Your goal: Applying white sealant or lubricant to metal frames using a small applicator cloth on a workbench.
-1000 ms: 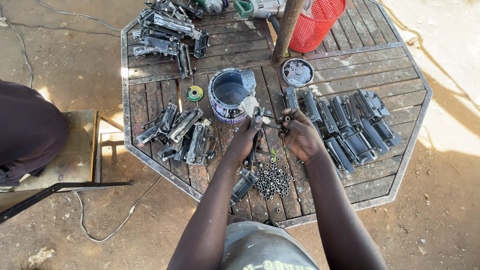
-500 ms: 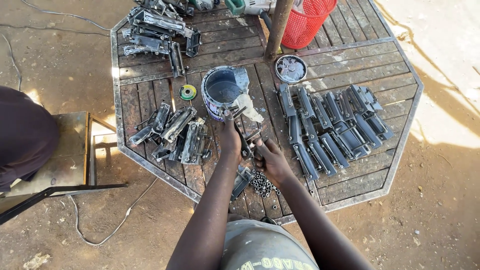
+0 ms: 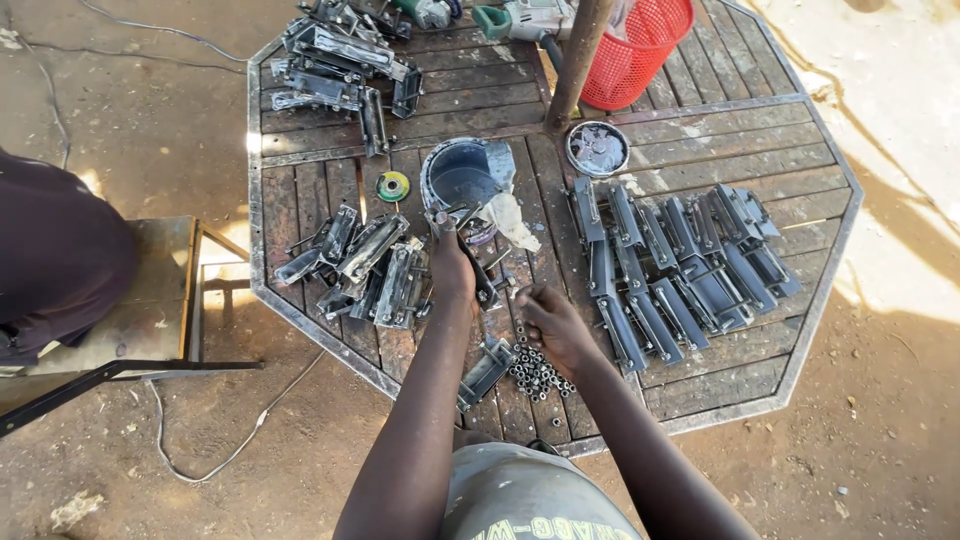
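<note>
The hands have drifted apart: the left hand (image 3: 452, 262) now grips a metal bracket (image 3: 462, 218) at the paint can (image 3: 462, 178), while the right hand (image 3: 545, 318), fingers curled, has dropped beside the pile of nuts (image 3: 535, 370) on the slatted table (image 3: 700, 130).

Red basket (image 3: 640, 50), power tool (image 3: 520, 18) and far pile of metal parts (image 3: 340, 50): cut off by the top edge. Seated person (image 3: 55, 260): cut by the left edge. Left hand (image 3: 450, 265): fingers hidden behind a metal piece; what the right hand (image 3: 550, 320) pinches is too small to tell.
</note>
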